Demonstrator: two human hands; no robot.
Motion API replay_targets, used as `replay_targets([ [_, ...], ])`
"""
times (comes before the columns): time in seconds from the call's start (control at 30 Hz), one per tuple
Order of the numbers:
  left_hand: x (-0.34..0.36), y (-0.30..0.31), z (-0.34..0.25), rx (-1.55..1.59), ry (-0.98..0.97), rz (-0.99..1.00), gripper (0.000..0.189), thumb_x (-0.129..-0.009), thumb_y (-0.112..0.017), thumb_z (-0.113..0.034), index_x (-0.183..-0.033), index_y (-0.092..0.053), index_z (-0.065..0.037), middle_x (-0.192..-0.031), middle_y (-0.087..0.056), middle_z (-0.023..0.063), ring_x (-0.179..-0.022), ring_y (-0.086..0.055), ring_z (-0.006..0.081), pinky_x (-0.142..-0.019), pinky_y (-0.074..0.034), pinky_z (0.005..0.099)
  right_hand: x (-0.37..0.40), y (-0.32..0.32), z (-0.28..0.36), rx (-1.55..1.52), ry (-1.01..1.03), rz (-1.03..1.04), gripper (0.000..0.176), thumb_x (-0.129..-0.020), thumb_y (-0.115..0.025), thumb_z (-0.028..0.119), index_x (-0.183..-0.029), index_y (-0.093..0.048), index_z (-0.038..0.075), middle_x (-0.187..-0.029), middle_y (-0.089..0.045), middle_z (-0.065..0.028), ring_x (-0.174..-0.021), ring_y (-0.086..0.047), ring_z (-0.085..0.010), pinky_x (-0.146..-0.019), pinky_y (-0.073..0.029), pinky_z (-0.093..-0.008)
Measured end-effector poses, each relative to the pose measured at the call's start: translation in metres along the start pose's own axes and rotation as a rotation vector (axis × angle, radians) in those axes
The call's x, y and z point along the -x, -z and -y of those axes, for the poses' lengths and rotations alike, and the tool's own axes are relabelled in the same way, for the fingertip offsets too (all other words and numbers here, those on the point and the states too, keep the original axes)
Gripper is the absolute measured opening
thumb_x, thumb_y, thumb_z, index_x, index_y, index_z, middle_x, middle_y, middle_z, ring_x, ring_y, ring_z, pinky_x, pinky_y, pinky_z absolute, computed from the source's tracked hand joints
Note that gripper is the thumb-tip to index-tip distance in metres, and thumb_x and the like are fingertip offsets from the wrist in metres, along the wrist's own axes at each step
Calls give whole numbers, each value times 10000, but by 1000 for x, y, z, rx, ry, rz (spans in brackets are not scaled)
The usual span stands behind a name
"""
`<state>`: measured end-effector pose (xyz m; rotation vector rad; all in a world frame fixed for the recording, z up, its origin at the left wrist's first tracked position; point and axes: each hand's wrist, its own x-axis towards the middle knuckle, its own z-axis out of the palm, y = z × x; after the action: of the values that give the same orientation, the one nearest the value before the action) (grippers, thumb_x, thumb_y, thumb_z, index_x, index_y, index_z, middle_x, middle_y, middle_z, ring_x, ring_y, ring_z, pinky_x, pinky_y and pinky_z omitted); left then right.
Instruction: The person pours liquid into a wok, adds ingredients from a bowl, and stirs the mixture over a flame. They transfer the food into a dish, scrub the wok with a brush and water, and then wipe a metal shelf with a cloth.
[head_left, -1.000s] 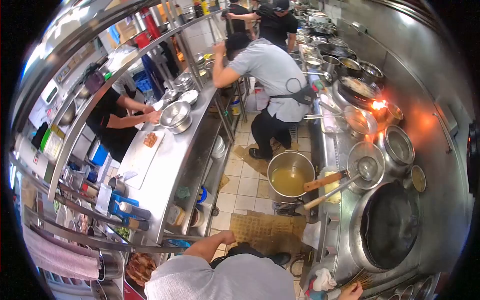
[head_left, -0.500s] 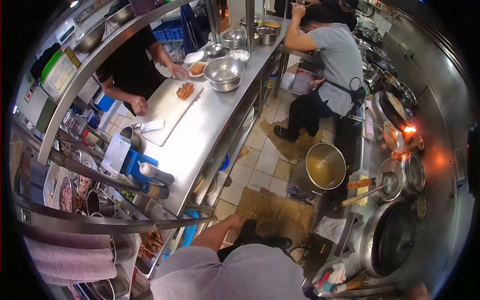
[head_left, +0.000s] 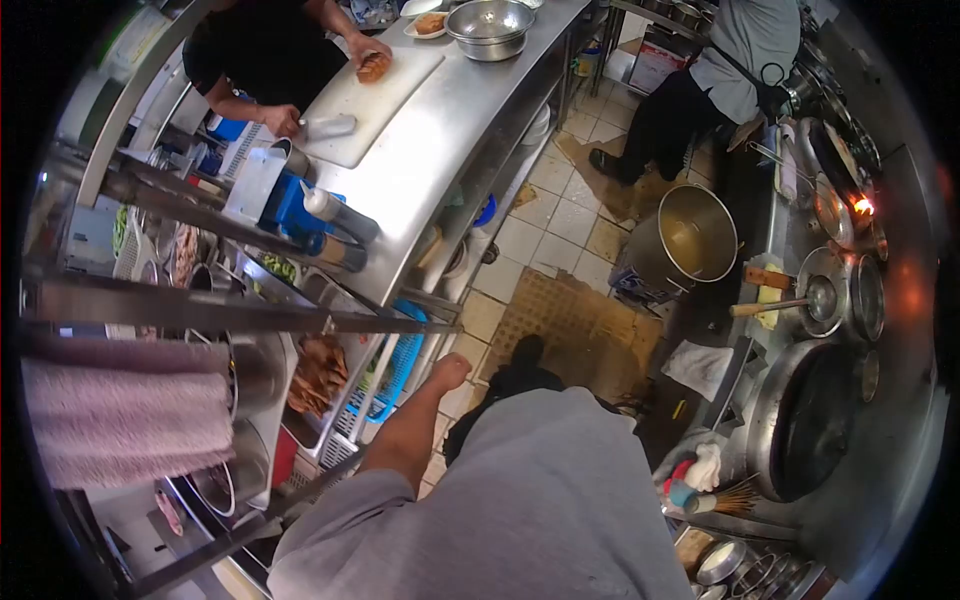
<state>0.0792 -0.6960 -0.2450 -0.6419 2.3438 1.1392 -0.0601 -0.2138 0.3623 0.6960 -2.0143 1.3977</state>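
My left hand [head_left: 450,371] hangs at my side above the tiled floor, its fingers curled in and no object showing in it. Closest to it are the metal end of the shelf rail and a blue basket [head_left: 402,350] on the lower shelf. My right hand is out of the frame. Across the steel counter [head_left: 385,215], a person in black rests one hand on a browned piece of meat [head_left: 374,67] on a white cutting board [head_left: 365,120]. Their other hand is at a broad-bladed cleaver [head_left: 328,127].
A large pot of yellowish liquid [head_left: 690,240] stands on the floor ahead. Woks [head_left: 800,420], a ladle [head_left: 820,298] and a flame line the stove at right. Another person in grey stands beyond the pot. A towel [head_left: 125,415] hangs at left.
My view has shifted forward and down. My left hand has swung forward slightly. My right hand has left the frame. The person in black now has hands on the meat and cleaver.
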Motion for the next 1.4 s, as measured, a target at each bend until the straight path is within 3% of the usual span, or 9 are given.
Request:
replay_targets([
  [0.17,75,-22,9,-325,-67,195,248,-891,-587,-234,-902,-761,-58,-1033,-735,202,-1000,-689,393,-879,-541,515,12,21,-7,-61,5,-2,249,-951,-681,212,-1013,-703,-28,-872,-707,-173,-782,-682,-323,-743,-561,-406],
  [0.23,104,-34,0,-367,14,175,238,-889,-585,-221,-925,-765,-69,-1029,-739,193,-1016,-693,381,-880,-546,509,17,29,-9,-87,13,4,249,-953,-680,217,-1015,-701,-24,-873,-705,-169,-783,-680,-318,-742,-560,-403],
  [0.3,123,-49,9,-254,-46,99,224,-888,-613,-227,-932,-757,-62,-958,-746,187,-943,-717,345,-832,-563,482,20,38,-12,-113,25,9,249,-954,-679,221,-1016,-699,-19,-874,-704,-165,-783,-677,-313,-742,-558,-400],
  [0.47,172,-70,-1,225,290,-67,251,-860,-744,-275,-957,-715,-46,-788,-732,134,-695,-720,218,-699,-567,374,29,66,-18,-180,30,18,250,-958,-675,233,-1019,-695,-8,-877,-701,-155,-784,-672,-301,-740,-553,-393],
  [0.6,208,-78,-1,264,264,-158,262,-878,-727,-292,-974,-713,-49,-788,-736,122,-729,-722,206,-724,-564,364,33,83,-25,-225,25,25,250,-961,-673,243,-1022,-691,1,-879,-698,-147,-785,-668,-292,-738,-550,-387],
  [0.83,281,-91,-9,223,435,-161,278,-874,-733,-335,-974,-725,-75,-871,-747,144,-782,-728,223,-777,-568,366,32,97,-23,-236,60,42,250,-966,-668,259,-1026,-685,16,-882,-693,-133,-786,-661,-275,-735,-544,-377],
  [1.1,309,-123,90,321,482,-223,277,-849,-748,-327,-987,-757,-87,-1009,-759,168,-982,-719,300,-902,-560,398,16,94,-25,-143,70,9,251,-972,-663,278,-1031,-678,34,-886,-688,-117,-787,-653,-256,-732,-537,-366],
  [1.27,324,-100,103,459,499,-310,291,-856,-747,-304,-991,-747,-46,-870,-750,123,-787,-715,215,-748,-577,361,4,91,-28,-79,54,-3,251,-976,-660,290,-1034,-673,45,-888,-685,-107,-788,-648,-244,-730,-532,-359],
  [1.4,324,-89,118,539,522,-316,261,-857,-748,-272,-986,-748,-46,-829,-740,113,-717,-701,208,-683,-571,354,-4,89,-24,-48,42,-16,252,-979,-657,299,-1037,-670,54,-890,-682,-99,-789,-644,-234,-728,-529,-353],
])
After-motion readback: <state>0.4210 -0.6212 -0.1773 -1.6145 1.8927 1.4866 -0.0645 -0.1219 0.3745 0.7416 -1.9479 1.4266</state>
